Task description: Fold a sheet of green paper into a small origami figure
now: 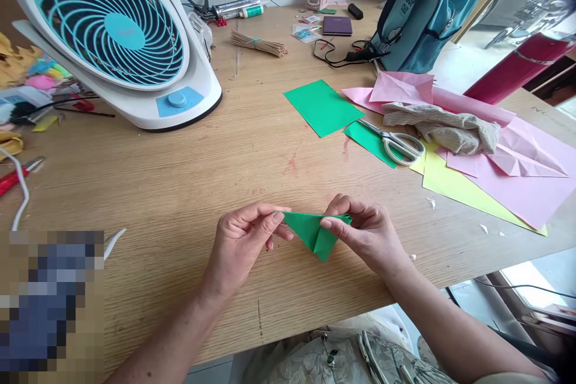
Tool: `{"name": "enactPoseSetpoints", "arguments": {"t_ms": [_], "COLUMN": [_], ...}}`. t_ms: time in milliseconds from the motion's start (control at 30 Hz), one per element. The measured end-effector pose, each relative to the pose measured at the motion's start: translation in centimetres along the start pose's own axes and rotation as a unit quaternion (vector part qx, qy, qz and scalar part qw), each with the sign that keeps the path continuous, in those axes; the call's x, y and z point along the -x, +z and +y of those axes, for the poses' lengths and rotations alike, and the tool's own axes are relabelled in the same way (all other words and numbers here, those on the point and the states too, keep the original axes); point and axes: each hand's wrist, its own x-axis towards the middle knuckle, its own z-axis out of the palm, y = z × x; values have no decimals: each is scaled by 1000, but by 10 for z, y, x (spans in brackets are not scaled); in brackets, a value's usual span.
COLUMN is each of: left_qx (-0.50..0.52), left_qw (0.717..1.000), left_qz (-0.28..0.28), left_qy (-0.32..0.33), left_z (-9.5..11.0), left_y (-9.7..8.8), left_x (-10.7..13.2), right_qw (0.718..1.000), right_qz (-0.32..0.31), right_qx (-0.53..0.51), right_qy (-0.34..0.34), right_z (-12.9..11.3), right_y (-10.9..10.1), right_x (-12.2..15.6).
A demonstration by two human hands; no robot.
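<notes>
I hold a folded piece of green paper [314, 233], creased into a downward-pointing triangle, just above the near edge of the wooden worktop [189, 180]. My left hand [245, 243] pinches its left corner between thumb and forefinger, and my right hand [366, 231] pinches the right end of its top edge the same way, the other fingers curled beneath. Farther back on the worktop lies a flat green sheet [321, 107], with a smaller green offcut [366, 139] just beside it, and white-handled scissors [396, 144] rest across that offcut. To the right of these, pink sheets [526, 186] overlap a yellow sheet [454, 183], and a crumpled beige cloth [445, 126] sits on top of the pink ones. A white and teal desk fan [112, 30] stands at the far left, a bundle of thin sticks [258, 43] lies behind the centre, and a teal bag [423, 15] stands at the far right, with a dark notebook [337, 25] near it.
</notes>
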Motion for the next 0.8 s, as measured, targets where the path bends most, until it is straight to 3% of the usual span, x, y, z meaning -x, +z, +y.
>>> {"name": "enactPoseSetpoints", "arguments": {"t_ms": [233, 367, 800], "left_qx": [-8, 26, 14], "left_qw": [999, 997, 997], "left_qz": [37, 73, 70], "left_qy": [2, -6, 22], "left_z": [2, 4, 0], "left_y": [0, 0, -3], "left_x": [-3, -5, -3], "right_qw": [996, 997, 997], "right_qz": [-73, -54, -6], "right_qx": [-55, -53, 33], "right_qy": [15, 18, -64], "right_z": [2, 2, 1], "right_y": [-14, -17, -10], "right_x": [2, 0, 2]}}
